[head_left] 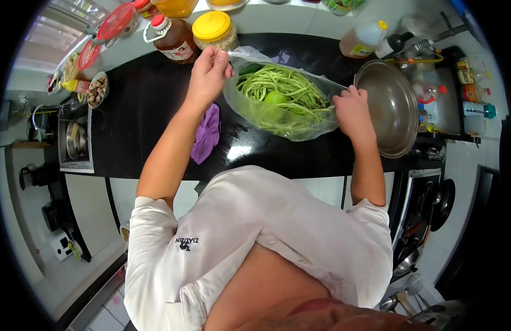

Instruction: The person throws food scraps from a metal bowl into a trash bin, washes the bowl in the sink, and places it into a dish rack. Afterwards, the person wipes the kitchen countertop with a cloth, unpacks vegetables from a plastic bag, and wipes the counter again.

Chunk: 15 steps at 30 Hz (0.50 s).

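Observation:
A clear plastic bag lies on the black countertop with its mouth spread wide. Inside it are long green beans and a round green item. My left hand pinches the bag's upper left edge, fingers closed. At the opposite end, my right hand grips the bag's right edge, also closed. A purple cloth lies on the counter beside my left forearm. Just right of my right hand stands a large metal basin.
Behind my left hand are a brown jug and a yellow-lidded jar. A bottle with a yellow cap stands at the back right. A sink is at the far left, with a bowl near it.

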Each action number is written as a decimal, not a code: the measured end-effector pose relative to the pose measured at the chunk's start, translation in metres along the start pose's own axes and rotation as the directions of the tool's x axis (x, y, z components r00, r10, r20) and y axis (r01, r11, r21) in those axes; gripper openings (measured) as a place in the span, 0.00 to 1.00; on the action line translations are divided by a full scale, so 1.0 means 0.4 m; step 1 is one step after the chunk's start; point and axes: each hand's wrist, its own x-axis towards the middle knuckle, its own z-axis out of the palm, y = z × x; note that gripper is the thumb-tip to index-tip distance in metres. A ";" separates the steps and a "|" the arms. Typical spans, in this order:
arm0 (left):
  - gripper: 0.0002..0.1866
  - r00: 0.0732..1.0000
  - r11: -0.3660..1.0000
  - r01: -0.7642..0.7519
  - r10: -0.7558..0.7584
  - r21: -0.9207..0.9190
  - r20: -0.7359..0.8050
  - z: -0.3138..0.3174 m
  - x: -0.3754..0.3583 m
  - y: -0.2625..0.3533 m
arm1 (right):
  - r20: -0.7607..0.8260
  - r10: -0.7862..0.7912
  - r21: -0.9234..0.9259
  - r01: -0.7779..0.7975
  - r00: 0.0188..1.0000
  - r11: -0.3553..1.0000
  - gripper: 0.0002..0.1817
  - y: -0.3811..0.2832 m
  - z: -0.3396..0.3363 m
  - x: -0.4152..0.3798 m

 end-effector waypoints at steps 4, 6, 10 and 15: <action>0.08 0.967 0.960 0.202 -0.163 -0.196 0.198 0.032 -0.051 0.095 | -0.391 0.280 0.639 0.040 0.877 0.768 0.02 -0.008 -0.122 0.004; 0.07 0.966 0.958 0.169 -0.114 -0.231 0.232 0.063 -0.086 0.110 | -0.329 0.413 0.862 0.092 0.849 0.498 0.01 -0.022 -0.118 -0.020; 0.06 0.921 0.977 0.124 -0.049 -0.172 0.387 0.148 -0.133 0.135 | -0.577 0.263 0.773 0.413 0.773 0.482 0.04 -0.153 -0.148 0.013; 0.15 0.889 0.986 0.027 -0.099 0.165 0.447 0.213 -0.183 0.142 | -0.503 0.315 0.831 0.351 0.805 0.431 0.06 -0.190 -0.124 0.094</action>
